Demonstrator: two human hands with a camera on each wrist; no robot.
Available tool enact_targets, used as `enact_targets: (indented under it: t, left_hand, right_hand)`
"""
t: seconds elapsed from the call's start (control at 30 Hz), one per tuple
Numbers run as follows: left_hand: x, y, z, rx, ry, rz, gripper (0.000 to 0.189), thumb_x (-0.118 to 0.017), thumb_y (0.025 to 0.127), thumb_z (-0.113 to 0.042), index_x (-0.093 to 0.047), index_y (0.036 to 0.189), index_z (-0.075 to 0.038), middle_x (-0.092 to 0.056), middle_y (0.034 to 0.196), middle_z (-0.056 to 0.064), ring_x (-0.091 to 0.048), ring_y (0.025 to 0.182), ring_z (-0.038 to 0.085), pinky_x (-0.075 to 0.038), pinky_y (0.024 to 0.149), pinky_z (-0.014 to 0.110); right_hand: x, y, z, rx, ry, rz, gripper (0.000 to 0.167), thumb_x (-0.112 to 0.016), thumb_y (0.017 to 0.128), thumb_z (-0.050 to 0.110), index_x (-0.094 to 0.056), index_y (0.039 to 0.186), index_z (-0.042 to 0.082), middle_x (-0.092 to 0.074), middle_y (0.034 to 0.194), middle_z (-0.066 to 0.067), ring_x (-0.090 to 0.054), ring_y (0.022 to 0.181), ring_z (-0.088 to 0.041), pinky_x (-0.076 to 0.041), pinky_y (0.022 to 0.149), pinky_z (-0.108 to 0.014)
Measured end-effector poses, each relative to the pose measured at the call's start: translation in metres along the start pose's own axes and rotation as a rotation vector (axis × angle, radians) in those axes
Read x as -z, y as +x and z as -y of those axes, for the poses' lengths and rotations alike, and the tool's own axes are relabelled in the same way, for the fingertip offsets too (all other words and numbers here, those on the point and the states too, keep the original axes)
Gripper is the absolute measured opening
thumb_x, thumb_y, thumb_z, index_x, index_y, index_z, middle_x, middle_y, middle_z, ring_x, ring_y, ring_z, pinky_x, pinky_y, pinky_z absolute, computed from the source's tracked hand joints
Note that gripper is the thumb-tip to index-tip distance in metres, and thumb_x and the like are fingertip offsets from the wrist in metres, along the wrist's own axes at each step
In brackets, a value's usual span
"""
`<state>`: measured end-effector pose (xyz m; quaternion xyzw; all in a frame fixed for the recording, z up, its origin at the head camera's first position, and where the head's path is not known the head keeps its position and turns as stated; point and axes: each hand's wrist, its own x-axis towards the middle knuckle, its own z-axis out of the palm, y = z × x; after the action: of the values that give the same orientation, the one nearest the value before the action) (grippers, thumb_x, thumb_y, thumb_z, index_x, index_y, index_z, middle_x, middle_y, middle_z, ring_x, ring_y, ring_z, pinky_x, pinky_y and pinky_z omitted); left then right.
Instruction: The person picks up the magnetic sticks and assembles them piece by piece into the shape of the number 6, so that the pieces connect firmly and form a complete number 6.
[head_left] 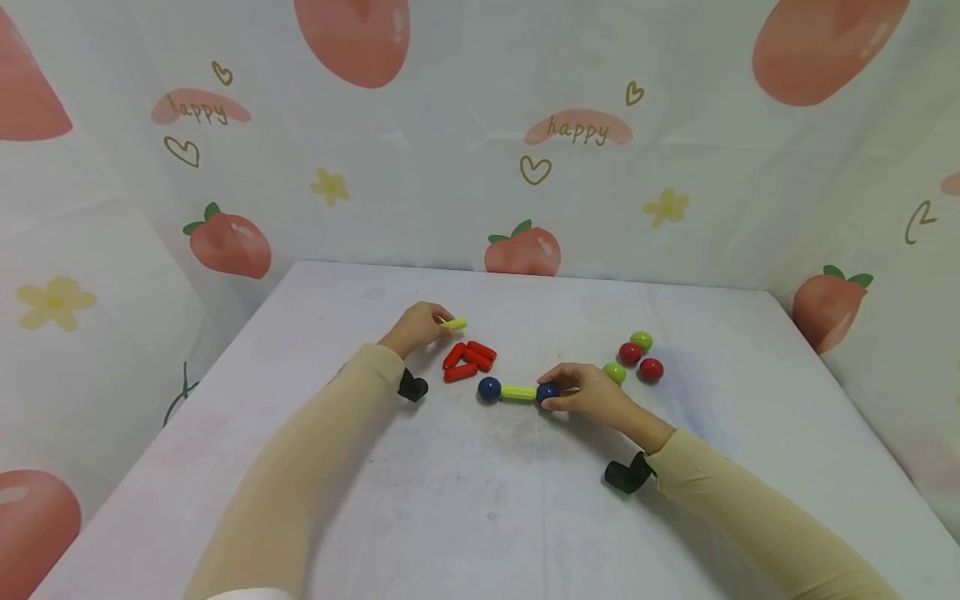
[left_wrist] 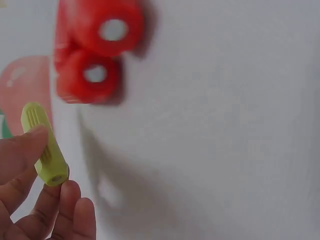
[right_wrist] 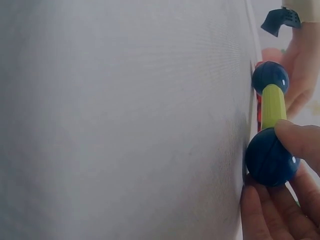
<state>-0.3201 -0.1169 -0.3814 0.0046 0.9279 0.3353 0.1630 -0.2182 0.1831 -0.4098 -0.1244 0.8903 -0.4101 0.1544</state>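
Note:
Between thumb and fingers, my left hand (head_left: 422,327) pinches a yellow-green magnetic rod (left_wrist: 45,145), raised over the table behind the red rods. A pale metal tip shows at the rod's end in the left wrist view. My right hand (head_left: 596,395) grips the right-hand blue ball (right_wrist: 271,157) of a dumbbell shape. That shape is a second yellow-green rod (head_left: 518,392) with a blue ball at either end; the left blue ball (head_left: 489,389) is untouched and lies on the table. Several red magnetic rods (head_left: 461,372) lie in a loose cluster between the hands.
Beyond my right hand sit two red balls (head_left: 651,370) and two green balls (head_left: 641,340), one green ball partly hidden by the fingers. The white table (head_left: 480,508) ends at a patterned cloth backdrop (head_left: 450,167). A black wrist camera (head_left: 628,473) hangs under each forearm.

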Motion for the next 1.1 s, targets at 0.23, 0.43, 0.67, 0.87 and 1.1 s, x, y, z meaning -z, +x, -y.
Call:
enact_targets:
  t: [0.23,0.43,0.67,0.87,1.1]
  left_hand:
    - [0.012,-0.014,-0.006,-0.036,-0.024,-0.021,0.037,-0.065,0.100,-0.018,-0.065,0.135,-0.007,-0.060,0.138,0.015,-0.055,0.120,0.030,-0.046,0.110,0.044]
    - [0.015,-0.028,-0.010,-0.103,0.006,-0.019,0.037,-0.066,0.099,-0.019,-0.066,0.133,-0.006,-0.065,0.130,0.016,-0.058,0.114,0.028,-0.050,0.104,0.040]
    - [0.011,-0.051,-0.011,-0.163,0.016,0.028,0.033,-0.065,0.099,-0.020,-0.066,0.130,-0.009,-0.065,0.120,0.015,-0.058,0.106,0.026,-0.048,0.082,0.029]
    - [0.003,-0.070,-0.008,-0.177,0.014,0.074,0.030,-0.068,0.097,-0.020,-0.069,0.126,-0.012,-0.067,0.114,0.010,-0.060,0.109,0.025,-0.050,0.080,0.028]
    - [-0.011,-0.088,0.001,-0.180,-0.013,0.126,0.026,-0.072,0.093,-0.017,-0.071,0.118,-0.010,-0.067,0.107,0.007,-0.057,0.099,0.020,-0.048,0.078,0.025]
  right_hand:
    - [0.000,0.000,0.000,0.003,-0.003,0.001,0.035,-0.078,0.090,0.016,-0.070,0.123,0.007,-0.071,0.124,-0.014,-0.067,0.120,-0.031,-0.054,0.103,-0.045]
    - [0.001,-0.001,0.002,0.009,-0.007,0.002,0.035,-0.078,0.090,0.016,-0.069,0.123,0.007,-0.071,0.124,-0.015,-0.067,0.120,-0.032,-0.054,0.103,-0.046]
    - [-0.001,0.000,0.001,0.009,-0.009,0.002,0.035,-0.079,0.090,0.015,-0.070,0.122,0.007,-0.072,0.122,-0.014,-0.068,0.118,-0.030,-0.055,0.102,-0.045]
    - [0.000,0.000,0.000,0.015,-0.016,0.003,0.035,-0.079,0.089,0.014,-0.070,0.122,0.006,-0.072,0.121,-0.015,-0.068,0.115,-0.030,-0.056,0.100,-0.044]
    - [0.001,0.001,0.001,0.005,-0.016,0.000,0.034,-0.079,0.090,0.015,-0.070,0.122,0.007,-0.072,0.121,-0.014,-0.068,0.116,-0.029,-0.056,0.101,-0.044]
